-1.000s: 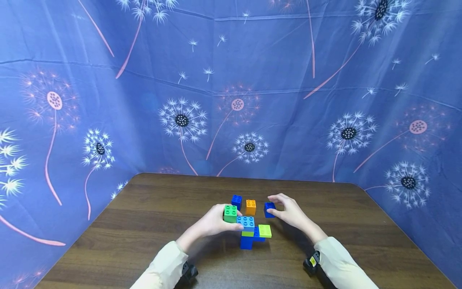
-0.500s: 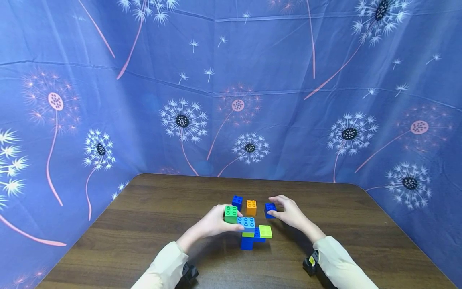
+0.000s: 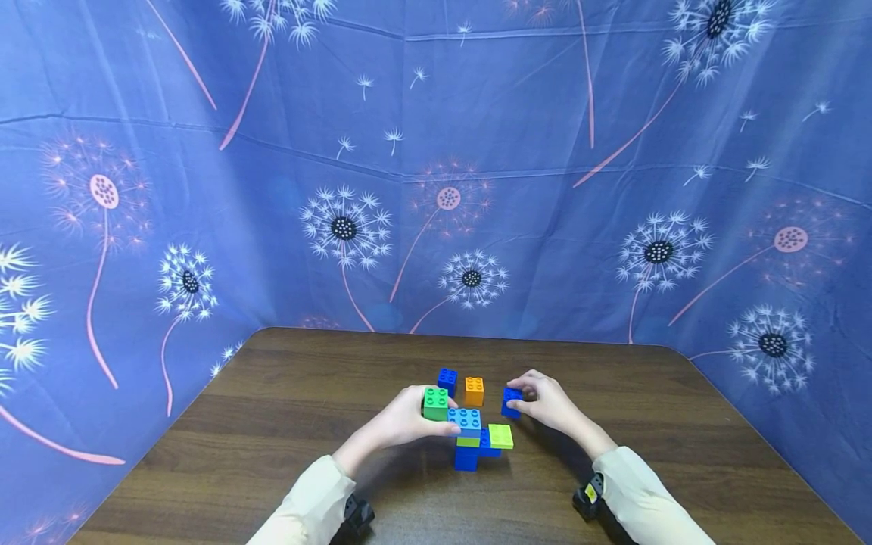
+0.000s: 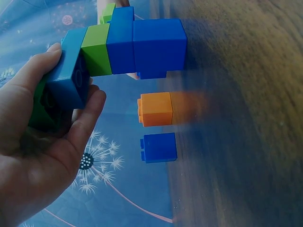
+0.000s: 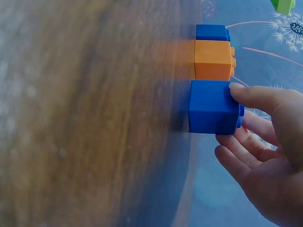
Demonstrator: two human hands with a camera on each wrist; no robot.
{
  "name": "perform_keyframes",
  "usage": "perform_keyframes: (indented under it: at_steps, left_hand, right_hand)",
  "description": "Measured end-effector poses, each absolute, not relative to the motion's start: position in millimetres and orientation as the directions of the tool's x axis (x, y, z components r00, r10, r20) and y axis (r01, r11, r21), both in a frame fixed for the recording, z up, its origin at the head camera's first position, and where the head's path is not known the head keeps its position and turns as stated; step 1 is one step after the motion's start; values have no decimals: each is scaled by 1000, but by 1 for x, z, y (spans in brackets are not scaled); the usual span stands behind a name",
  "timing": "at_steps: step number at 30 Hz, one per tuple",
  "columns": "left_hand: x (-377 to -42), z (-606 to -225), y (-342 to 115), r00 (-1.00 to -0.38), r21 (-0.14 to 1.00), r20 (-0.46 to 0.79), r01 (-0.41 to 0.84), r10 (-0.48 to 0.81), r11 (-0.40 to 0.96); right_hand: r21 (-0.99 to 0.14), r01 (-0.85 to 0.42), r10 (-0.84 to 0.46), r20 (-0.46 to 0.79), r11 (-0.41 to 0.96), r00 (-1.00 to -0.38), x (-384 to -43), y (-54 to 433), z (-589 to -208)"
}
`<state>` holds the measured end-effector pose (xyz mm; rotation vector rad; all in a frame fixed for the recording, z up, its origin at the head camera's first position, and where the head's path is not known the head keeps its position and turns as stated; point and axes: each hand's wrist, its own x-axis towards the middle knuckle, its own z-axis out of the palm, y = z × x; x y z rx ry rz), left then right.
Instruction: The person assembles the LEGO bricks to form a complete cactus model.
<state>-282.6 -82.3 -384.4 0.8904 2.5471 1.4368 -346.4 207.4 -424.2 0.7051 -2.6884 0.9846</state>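
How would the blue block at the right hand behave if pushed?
The blue block probably wouldn't roll, given its flat faces. Likely it would slide rather than tip, being squat and cube-like. Its crisp edges suggest stiffness.

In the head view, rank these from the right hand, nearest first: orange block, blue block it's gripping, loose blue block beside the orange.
1. Gripped blue block: in the right hand.
2. Orange block: left of that.
3. Loose blue block: left of the orange one.
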Motion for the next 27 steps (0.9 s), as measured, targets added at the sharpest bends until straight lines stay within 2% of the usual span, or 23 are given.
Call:
perform_keyframes:
  at_steps: [9,27]
  left_hand:
    - [-284,-385,-83,-821,792,210,461,530,400]
    - [-283,-385,-83,-815,789,213,469,539,397]
  right_hand:
    - [-569,-468,-361,298,676,-883,-346,209,-424]
    - [-601,-463,-436,203,651,-877,-341,214,-422]
